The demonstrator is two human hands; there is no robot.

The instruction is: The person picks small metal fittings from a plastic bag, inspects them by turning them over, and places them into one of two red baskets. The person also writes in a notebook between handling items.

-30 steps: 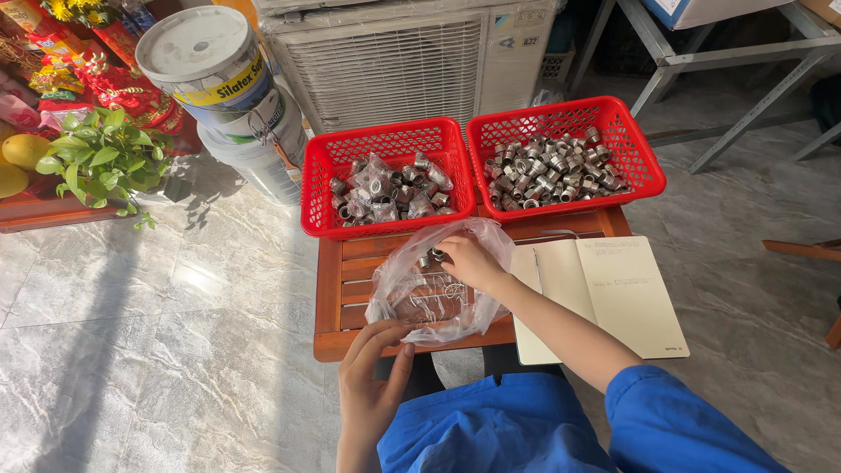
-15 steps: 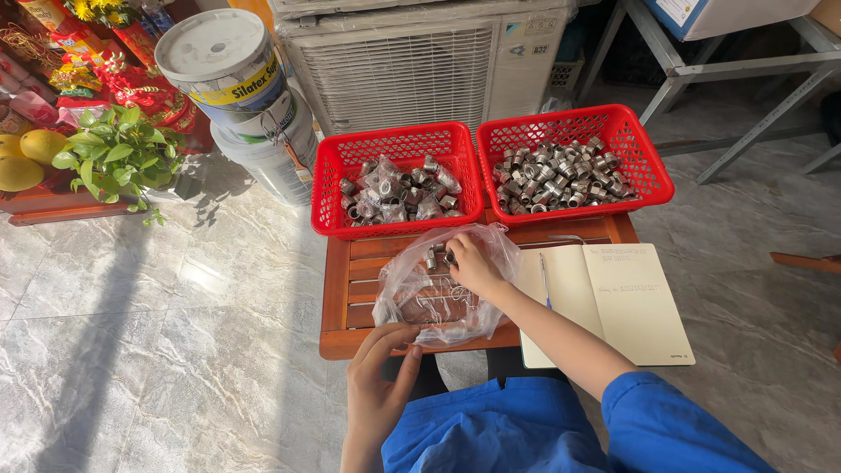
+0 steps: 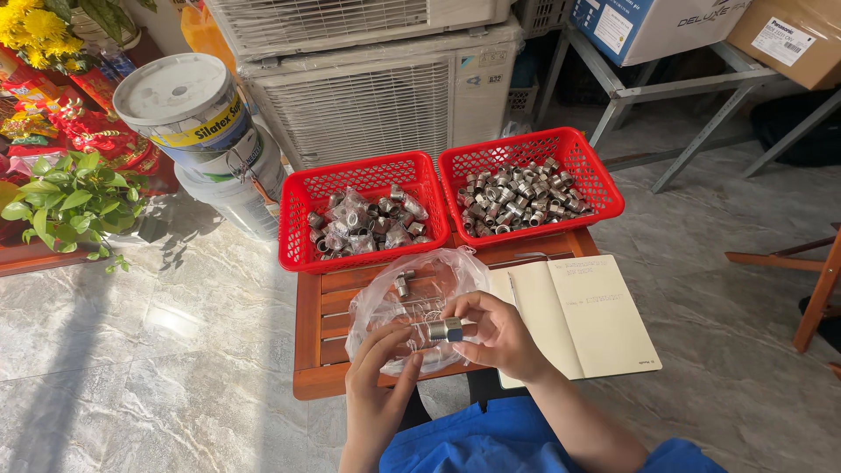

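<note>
My right hand (image 3: 499, 335) grips a small silver metal fitting (image 3: 445, 329) between thumb and fingers, just above a clear plastic bag (image 3: 412, 302) lying on the wooden table (image 3: 311, 342). My left hand (image 3: 378, 377) has come up from below, fingers spread, its fingertips touching the bag's near edge next to the fitting. Another fitting (image 3: 402, 284) shows inside the bag. Behind the bag stand two red plastic baskets: the left basket (image 3: 293, 228) holds fittings, some in small bags, the right basket (image 3: 591, 171) holds several loose metal fittings.
An open notebook (image 3: 578, 315) lies on the table's right side. Stacked white buckets (image 3: 197, 131) and a potted green plant (image 3: 70, 197) stand at the left. An air-conditioner unit (image 3: 377, 96), a metal rack with cardboard boxes (image 3: 666, 26) and a wooden chair leg (image 3: 806, 280) surround the marble floor.
My right hand has drawn out of the bag toward me, holding a fitting. My left hand has risen from the table's edge to the bag.
</note>
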